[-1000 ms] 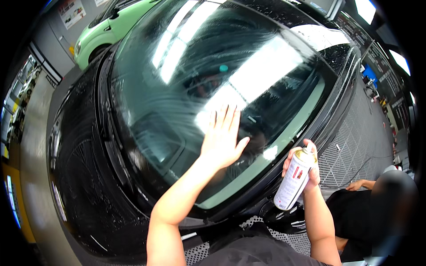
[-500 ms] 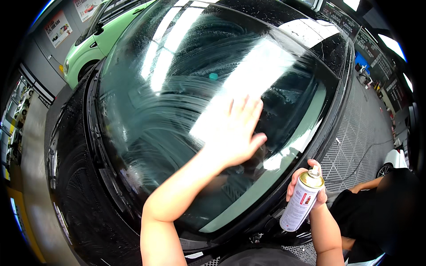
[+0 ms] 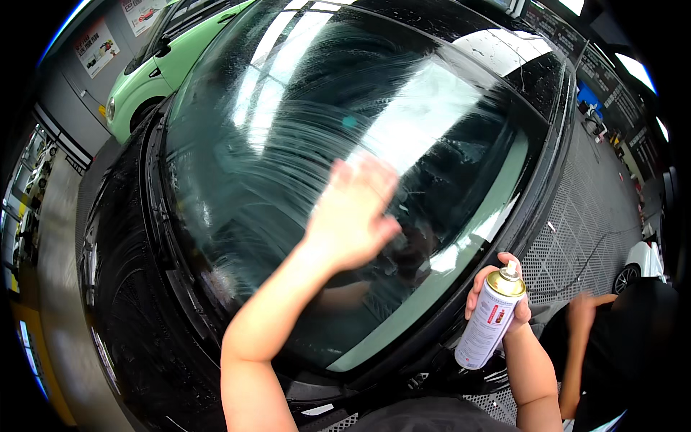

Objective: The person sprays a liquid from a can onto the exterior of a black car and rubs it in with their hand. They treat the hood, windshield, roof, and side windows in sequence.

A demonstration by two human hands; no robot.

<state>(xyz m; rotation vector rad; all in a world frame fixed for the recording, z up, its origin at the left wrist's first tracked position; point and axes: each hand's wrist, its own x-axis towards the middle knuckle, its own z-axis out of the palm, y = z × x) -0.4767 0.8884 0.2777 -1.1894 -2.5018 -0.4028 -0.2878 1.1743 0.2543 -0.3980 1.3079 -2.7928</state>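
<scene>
My left hand [image 3: 356, 209] lies palm down on or just over the windshield [image 3: 288, 302] of a black car, fingers stretched out and slightly blurred. Curved whitish streaks cover the glass around it, with a small round teal spot [image 3: 349, 122] beyond the fingertips. Whether the palm presses on the glass I cannot tell. Beside the car's near right edge, my right hand [image 3: 476, 291] is wrapped around a white spray can [image 3: 486, 325] with a gold-coloured top. The can leans slightly, nozzle up, its cap off, with a finger near the nozzle.
The black hood [image 3: 137, 288] with wipers along its edge lies to the left. A light green car [image 3: 162, 72] stands at the far left. At the lower right, another person [image 3: 619, 345] in black is close by, an arm bent. A cable runs over the grey grated floor [image 3: 576, 216].
My left hand has moved a little left and nearer across the windshield. The spray can has barely shifted. The other person's hand has come up into view.
</scene>
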